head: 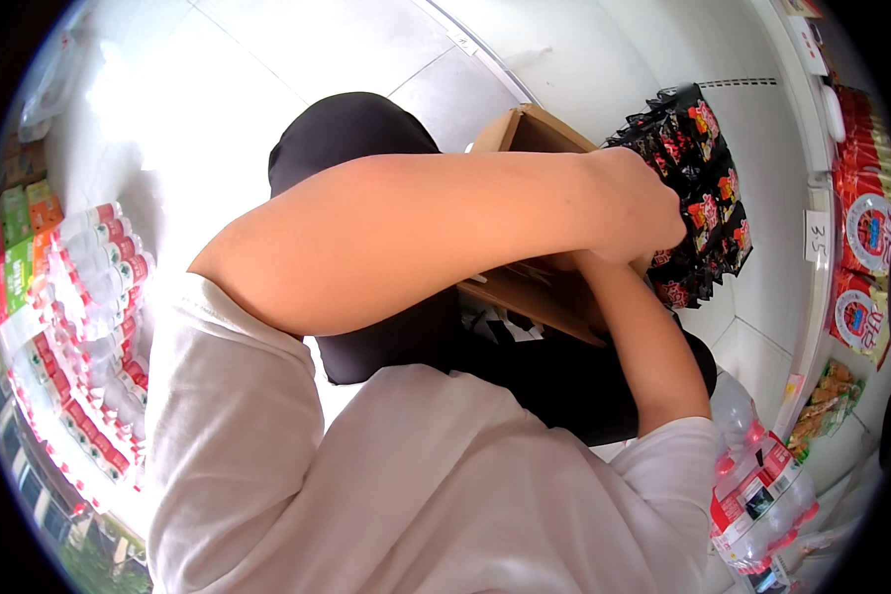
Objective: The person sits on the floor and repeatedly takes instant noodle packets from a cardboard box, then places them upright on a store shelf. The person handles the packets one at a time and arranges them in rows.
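Note:
My left arm stretches across to the right. My left hand (642, 204) lies over the right side of an open cardboard box (557, 130), against a stack of black snack packets (705, 211) with red and yellow print. Its fingers are curled under and hidden, so a grip cannot be made out. Beneath that wrist, my right hand (564, 260) is mostly covered, over the inside of the box. What it touches is hidden. The packets stand in overlapping rows on a white surface beside the box.
A shelf edge with a price tag (815, 235) runs down the right, with red snack bags (861, 223) behind it. Packs of bottles (761, 497) stand at lower right. More bottle packs (96, 297) and coloured cartons (18, 267) are at left. My knee (349, 134) is beside the box.

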A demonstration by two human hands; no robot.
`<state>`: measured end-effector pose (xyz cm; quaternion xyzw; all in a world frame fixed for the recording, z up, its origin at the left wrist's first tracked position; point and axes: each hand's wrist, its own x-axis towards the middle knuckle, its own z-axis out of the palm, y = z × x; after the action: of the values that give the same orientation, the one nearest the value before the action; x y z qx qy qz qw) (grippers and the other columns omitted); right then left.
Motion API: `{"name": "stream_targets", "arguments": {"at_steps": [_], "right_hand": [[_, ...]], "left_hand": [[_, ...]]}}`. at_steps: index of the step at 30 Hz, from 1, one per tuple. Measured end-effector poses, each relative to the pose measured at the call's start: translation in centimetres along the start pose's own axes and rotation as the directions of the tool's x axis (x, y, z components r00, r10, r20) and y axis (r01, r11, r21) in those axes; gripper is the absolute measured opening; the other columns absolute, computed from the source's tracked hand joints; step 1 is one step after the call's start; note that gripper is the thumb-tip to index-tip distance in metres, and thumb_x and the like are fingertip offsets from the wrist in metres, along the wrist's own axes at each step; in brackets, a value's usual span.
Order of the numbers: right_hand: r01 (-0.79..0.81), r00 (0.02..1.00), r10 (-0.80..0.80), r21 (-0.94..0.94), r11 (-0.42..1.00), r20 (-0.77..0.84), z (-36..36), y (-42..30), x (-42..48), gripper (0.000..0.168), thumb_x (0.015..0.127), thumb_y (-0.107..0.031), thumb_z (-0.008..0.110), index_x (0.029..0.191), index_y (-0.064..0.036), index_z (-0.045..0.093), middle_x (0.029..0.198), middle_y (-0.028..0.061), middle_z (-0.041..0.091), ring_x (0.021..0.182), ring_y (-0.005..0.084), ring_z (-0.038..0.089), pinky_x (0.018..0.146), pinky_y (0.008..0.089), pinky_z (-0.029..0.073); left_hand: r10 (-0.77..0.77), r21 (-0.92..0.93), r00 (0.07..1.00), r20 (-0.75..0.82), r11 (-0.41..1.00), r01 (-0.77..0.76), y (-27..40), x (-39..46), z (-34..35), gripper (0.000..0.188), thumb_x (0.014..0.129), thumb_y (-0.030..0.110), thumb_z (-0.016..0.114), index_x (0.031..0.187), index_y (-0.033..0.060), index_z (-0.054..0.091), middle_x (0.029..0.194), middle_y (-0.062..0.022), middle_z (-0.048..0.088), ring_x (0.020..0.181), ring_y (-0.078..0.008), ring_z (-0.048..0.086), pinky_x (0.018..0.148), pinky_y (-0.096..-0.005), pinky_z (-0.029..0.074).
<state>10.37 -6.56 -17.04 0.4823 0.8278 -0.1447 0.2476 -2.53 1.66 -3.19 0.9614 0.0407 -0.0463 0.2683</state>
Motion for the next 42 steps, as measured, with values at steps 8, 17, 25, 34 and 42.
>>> {"name": "stream_targets", "arguments": {"at_steps": [8, 17, 25, 34, 42], "right_hand": [[-0.282, 0.923, 0.055, 0.575, 0.768, 0.380, -7.2, 4.3, -10.8, 0.025, 0.092, -0.025, 0.067, 0.112, -0.011, 0.069, 0.099, 0.0086, 0.071, 0.093, 0.0209, 0.066, 0.084, 0.0346, 0.052], [0.170, 0.968, 0.219, 0.966, -0.195, -0.126, -9.0, 7.7, -17.6, 0.028, 0.102, -0.015, 0.055, 0.121, 0.004, 0.063, 0.104, 0.0038, 0.069, 0.094, 0.0076, 0.062, 0.082, 0.0254, 0.049], [0.187, 0.867, 0.446, 0.974, 0.124, -0.223, -8.6, 5.4, -14.5, 0.027, 0.099, -0.021, 0.060, 0.092, 0.004, 0.063, 0.074, 0.0033, 0.059, 0.068, 0.0079, 0.052, 0.062, 0.0288, 0.045], [0.264, 0.652, 0.674, 0.937, 0.227, -0.347, -8.5, 7.0, -15.0, 0.032, 0.095, -0.024, 0.062, 0.084, 0.006, 0.064, 0.062, 0.0105, 0.056, 0.059, 0.0139, 0.050, 0.059, 0.0350, 0.043], [0.422, 0.564, 0.784, 0.907, -0.005, -0.258, -9.3, 9.5, -18.3, 0.024, 0.100, -0.020, 0.061, 0.099, 0.003, 0.069, 0.087, -0.0016, 0.066, 0.079, 0.0043, 0.056, 0.072, 0.0231, 0.045]], "left_hand": [[-0.116, -0.419, 0.992, 0.042, 0.900, 0.122, -0.8, 1.2, 0.7, 0.049, 0.102, 0.044, 0.044, 0.102, 0.0022, 0.069, 0.087, -0.0168, 0.070, 0.082, -0.0370, 0.067, 0.076, -0.0450, 0.052], [-0.218, -0.869, 0.974, -0.069, 0.493, 0.048, -0.4, 1.8, 0.5, 0.049, 0.107, 0.041, 0.046, 0.098, -0.0031, 0.066, 0.079, -0.0019, 0.063, 0.075, -0.0089, 0.052, 0.072, -0.0294, 0.046], [-0.291, -0.850, 0.955, -0.051, 0.515, 0.111, 0.7, 2.1, 1.5, 0.048, 0.109, 0.039, 0.041, 0.115, -0.0037, 0.063, 0.099, -0.0066, 0.069, 0.091, -0.0105, 0.059, 0.085, -0.0299, 0.050], [-0.333, -0.808, 0.940, -0.072, 0.573, 0.141, 0.0, 2.7, 0.9, 0.051, 0.110, 0.039, 0.038, 0.122, -0.0054, 0.060, 0.104, -0.0101, 0.069, 0.097, -0.0136, 0.059, 0.089, -0.0307, 0.049], [-0.346, -0.806, 0.934, -0.086, 0.575, 0.138, -1.3, 1.6, -0.5, 0.045, 0.110, 0.033, 0.034, 0.101, -0.0022, 0.061, 0.088, -0.0128, 0.071, 0.069, -0.0186, 0.071, 0.065, -0.0279, 0.056]]}}
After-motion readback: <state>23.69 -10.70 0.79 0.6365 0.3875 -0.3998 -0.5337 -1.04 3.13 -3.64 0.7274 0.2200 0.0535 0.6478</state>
